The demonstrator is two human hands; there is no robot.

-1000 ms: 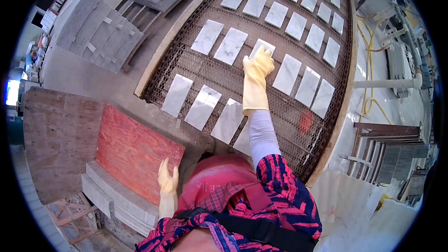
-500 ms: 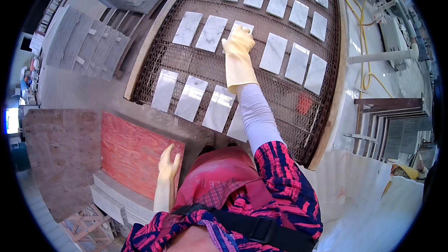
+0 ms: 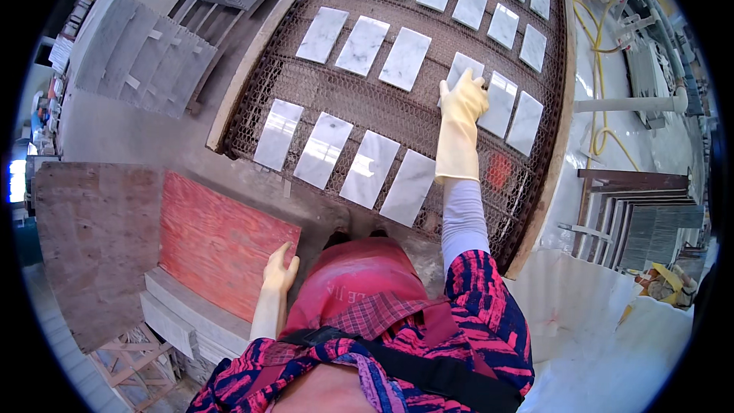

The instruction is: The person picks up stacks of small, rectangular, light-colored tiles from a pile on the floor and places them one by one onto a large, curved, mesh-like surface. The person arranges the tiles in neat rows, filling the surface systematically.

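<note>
My right hand (image 3: 463, 99), in a cream rubber glove, reaches over the mesh conveyor bed (image 3: 306, 92). It grips the near end of a white, grey-veined marble tile (image 3: 464, 66), thumb along the left side and fingers bent on the right, and hides that end. Right of it lies another marble tile (image 3: 501, 101). To the left in the same row is a further marble tile (image 3: 405, 59). My left hand (image 3: 279, 268), gloved alike, hangs by the red apron (image 3: 359, 268), fingers apart and holding nothing.
Several tiles lie in rows on the mesh, the nearest row including one tile (image 3: 408, 187) by the bed's front edge. A wooden rail (image 3: 252, 61) borders the bed. Stacked grey slabs (image 3: 138, 53) stand left. A red board (image 3: 222, 241) leans near my left hand. Yellow hose (image 3: 602, 138) hangs right.
My right hand has left the third tile in its row and moved right onto the fourth. The third tile now shows in full. My left hand stays low beside the apron.
</note>
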